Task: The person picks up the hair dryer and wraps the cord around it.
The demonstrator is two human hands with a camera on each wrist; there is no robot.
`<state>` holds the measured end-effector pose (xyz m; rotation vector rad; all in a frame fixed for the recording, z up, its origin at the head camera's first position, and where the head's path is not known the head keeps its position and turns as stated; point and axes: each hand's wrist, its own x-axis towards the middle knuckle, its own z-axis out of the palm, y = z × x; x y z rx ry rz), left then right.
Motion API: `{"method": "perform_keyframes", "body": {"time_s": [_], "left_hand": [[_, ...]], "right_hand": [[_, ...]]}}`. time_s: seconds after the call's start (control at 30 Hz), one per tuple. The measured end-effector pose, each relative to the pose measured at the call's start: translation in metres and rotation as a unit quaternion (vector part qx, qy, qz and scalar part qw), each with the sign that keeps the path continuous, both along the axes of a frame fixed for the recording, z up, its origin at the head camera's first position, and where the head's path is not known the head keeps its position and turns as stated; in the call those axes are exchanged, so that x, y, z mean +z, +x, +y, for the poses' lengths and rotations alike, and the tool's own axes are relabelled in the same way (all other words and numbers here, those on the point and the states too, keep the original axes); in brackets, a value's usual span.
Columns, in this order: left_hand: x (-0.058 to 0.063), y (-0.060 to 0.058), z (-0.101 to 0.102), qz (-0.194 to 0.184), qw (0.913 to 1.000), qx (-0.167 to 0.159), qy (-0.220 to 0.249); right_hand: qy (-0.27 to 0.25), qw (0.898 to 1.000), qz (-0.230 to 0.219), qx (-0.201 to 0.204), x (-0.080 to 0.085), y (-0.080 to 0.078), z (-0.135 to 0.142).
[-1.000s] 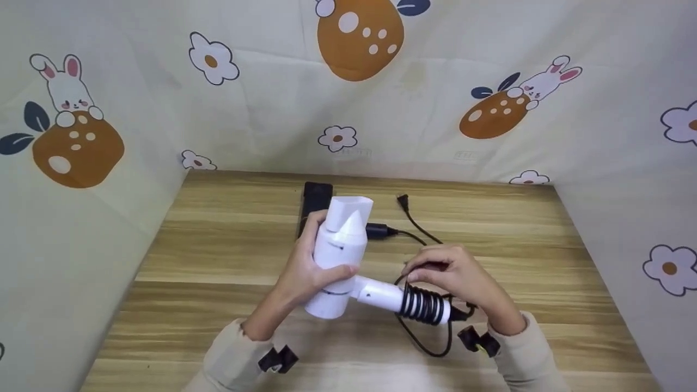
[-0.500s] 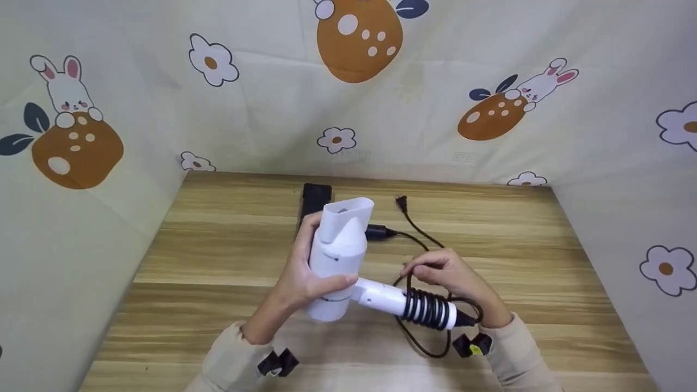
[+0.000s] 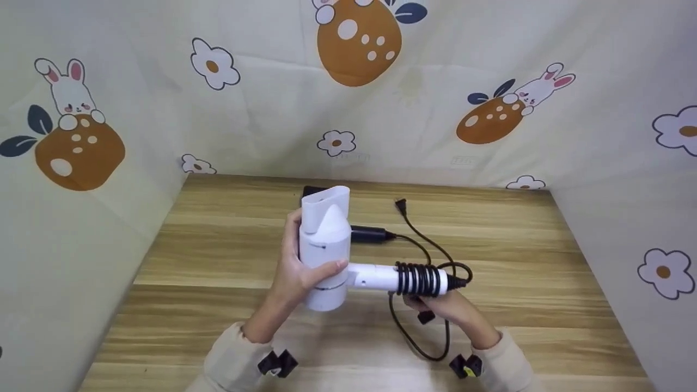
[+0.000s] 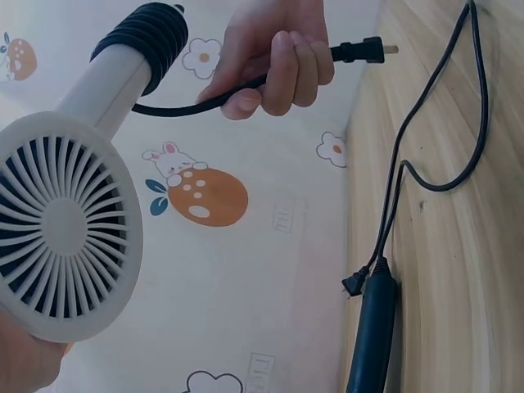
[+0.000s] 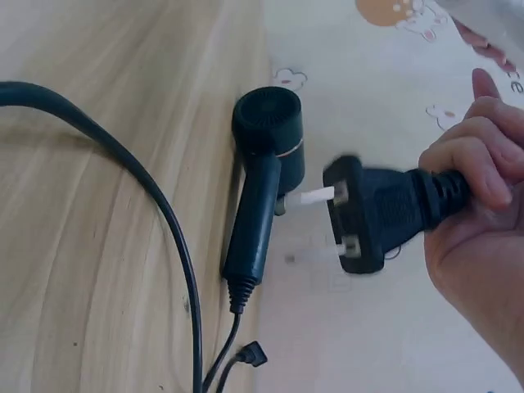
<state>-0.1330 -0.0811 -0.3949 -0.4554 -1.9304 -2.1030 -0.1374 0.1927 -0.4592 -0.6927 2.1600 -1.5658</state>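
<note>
From my console, the left hand (image 3: 297, 272) is gripping the white hair dryer (image 3: 326, 249) at six o'clock, handle (image 3: 373, 276) toward three; the right hand (image 3: 452, 307) is pinching its power cord (image 4: 176, 112) behind the plug (image 4: 362, 51). I'm judging steady tension best for snug coils (image 3: 418, 279).

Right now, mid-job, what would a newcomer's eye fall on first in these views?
Probably the white hair dryer in the left hand, central in the head view, black cord coiled round its handle. Next, the plug looming in the right wrist view, its cord gripped by the right hand. Beyond it, a black hair dryer rests on the wooden table before a rabbit-printed backdrop.
</note>
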Motion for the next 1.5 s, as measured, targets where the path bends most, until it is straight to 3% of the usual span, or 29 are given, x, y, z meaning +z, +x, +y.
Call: {"method": "perform_keyframes", "body": {"time_s": [0.1, 0.2, 0.27, 0.33, 0.47, 0.57, 0.77, 0.93, 1.03, 1.13, 1.23, 1.33, 1.4, 1.5], "left_hand": [[-0.002, -0.001, 0.000, -0.016, 0.9998, 0.009, 0.000], [-0.004, -0.004, 0.001, -0.032, 0.9993, 0.017, 0.008], [-0.005, -0.006, 0.001, -0.040, 0.9988, 0.026, 0.012], [-0.006, -0.008, 0.002, -0.044, 0.9983, 0.035, 0.014], [-0.009, -0.011, 0.003, -0.053, 0.9970, 0.057, -0.001], [-0.011, -0.013, 0.002, -0.063, 0.9956, 0.068, -0.019], [-0.017, -0.018, 0.002, -0.083, 0.9931, 0.078, -0.026], [-0.023, -0.021, 0.003, -0.092, 0.9917, 0.083, -0.033], [-0.027, -0.021, 0.003, -0.100, 0.9909, 0.082, -0.038], [-0.029, -0.021, 0.003, -0.108, 0.9897, 0.082, -0.046], [-0.031, -0.021, 0.003, -0.112, 0.9891, 0.081, -0.050], [-0.031, -0.021, 0.003, -0.117, 0.9886, 0.078, -0.054], [-0.031, -0.020, 0.003, -0.123, 0.9881, 0.073, -0.058], [-0.030, -0.019, 0.004, -0.133, 0.9869, 0.058, -0.071]], "right_hand": [[0.005, 1.000, -0.016, 0.026, 0.004, 0.003, -0.009], [0.046, 0.998, 0.030, 0.016, 0.010, 0.009, -0.019], [0.071, 0.994, 0.084, 0.004, 0.014, 0.013, -0.026], [0.110, 0.981, 0.162, -0.011, 0.017, 0.017, -0.031], [0.196, 0.936, 0.289, -0.034, 0.022, 0.027, -0.036], [0.235, 0.916, 0.324, -0.040, 0.026, 0.036, -0.036], [0.274, 0.891, 0.358, -0.056, 0.036, 0.047, -0.038], [0.249, 0.893, 0.373, -0.035, 0.042, 0.051, -0.038], [0.214, 0.902, 0.374, -0.016, 0.045, 0.052, -0.038], [0.159, 0.927, 0.340, -0.003, 0.049, 0.053, -0.037], [0.091, 0.962, 0.257, -0.005, 0.055, 0.053, -0.035], [0.047, 0.980, 0.191, -0.022, 0.061, 0.051, -0.032], [0.045, 0.981, 0.186, -0.038, 0.065, 0.050, -0.030], [0.073, 0.968, 0.231, -0.062, 0.071, 0.047, -0.027]]}}
